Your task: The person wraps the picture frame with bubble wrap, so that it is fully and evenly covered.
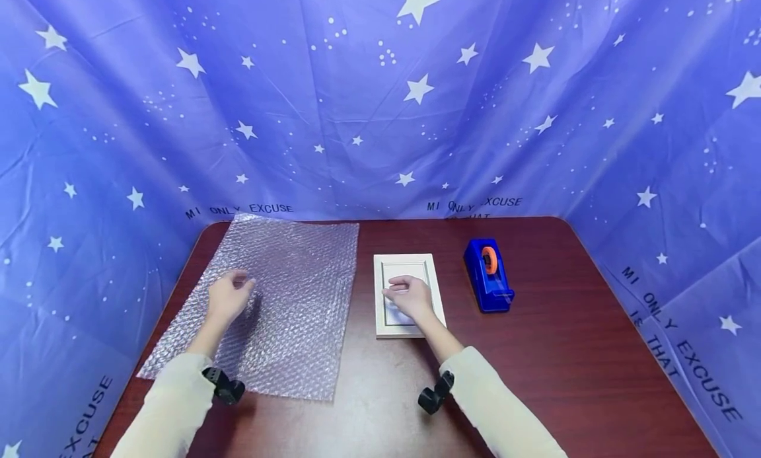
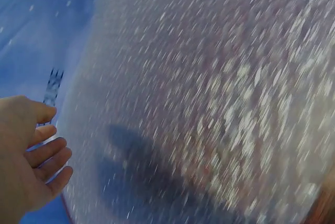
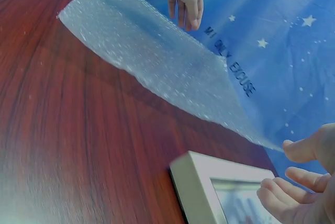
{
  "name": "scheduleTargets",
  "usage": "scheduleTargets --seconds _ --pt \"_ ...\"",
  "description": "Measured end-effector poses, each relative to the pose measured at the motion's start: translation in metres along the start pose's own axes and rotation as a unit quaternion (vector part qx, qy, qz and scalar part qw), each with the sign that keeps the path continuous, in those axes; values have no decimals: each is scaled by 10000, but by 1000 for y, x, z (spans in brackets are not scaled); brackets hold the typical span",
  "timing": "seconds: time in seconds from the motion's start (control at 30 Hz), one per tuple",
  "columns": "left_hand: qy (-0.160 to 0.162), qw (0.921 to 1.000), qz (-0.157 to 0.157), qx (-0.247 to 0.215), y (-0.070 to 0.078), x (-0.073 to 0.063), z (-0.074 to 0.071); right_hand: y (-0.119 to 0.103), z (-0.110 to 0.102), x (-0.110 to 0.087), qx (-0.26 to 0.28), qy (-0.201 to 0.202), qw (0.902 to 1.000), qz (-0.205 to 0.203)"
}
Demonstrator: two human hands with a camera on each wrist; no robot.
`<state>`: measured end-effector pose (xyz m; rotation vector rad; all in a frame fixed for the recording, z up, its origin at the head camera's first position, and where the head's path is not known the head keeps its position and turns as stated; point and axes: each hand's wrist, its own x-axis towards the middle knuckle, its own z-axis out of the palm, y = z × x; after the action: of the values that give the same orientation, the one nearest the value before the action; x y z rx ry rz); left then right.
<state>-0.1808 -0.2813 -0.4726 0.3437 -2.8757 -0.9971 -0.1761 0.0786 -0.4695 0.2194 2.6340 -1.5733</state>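
Note:
A sheet of clear bubble wrap [image 1: 297, 299] lies flat on the left of the table. Above it hovers my left hand [image 1: 228, 296], fingers loosely bent with nothing between them; the left wrist view shows this hand [image 2: 36, 156] over the sheet, its shadow falling on the bubbles. A white picture frame [image 1: 380, 299] lies face up right of the wrap. My right hand [image 1: 410, 296] hangs over it, relaxed and holding nothing. In the right wrist view, the fingers [image 3: 293, 192] are apart from the frame's glass [image 3: 235, 200], which reflects them.
A blue tape dispenser [image 1: 490, 279] with an orange-cored roll [image 1: 489, 261] stands right of the picture frame. The dark red-brown table [image 1: 565, 352] is bordered by a blue star-printed curtain [image 1: 357, 101] at the back and both sides.

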Motion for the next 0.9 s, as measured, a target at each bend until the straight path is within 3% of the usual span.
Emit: scheduleTargets --seconds 0.2,0.4,0.63,0.9 --pt "-395 9984 205 -350 22 -8 27 10 -24 2 -344 296 9990 47" --pt "-656 9950 331 -684 34 -18 51 29 -40 0 -251 543 9979 239" --pt "-749 9919 500 -901 47 -30 69 47 -52 -5 86 779 9963 353" --pt "-718 9859 702 -1340 73 -31 82 50 -67 3 459 901 9940 421"
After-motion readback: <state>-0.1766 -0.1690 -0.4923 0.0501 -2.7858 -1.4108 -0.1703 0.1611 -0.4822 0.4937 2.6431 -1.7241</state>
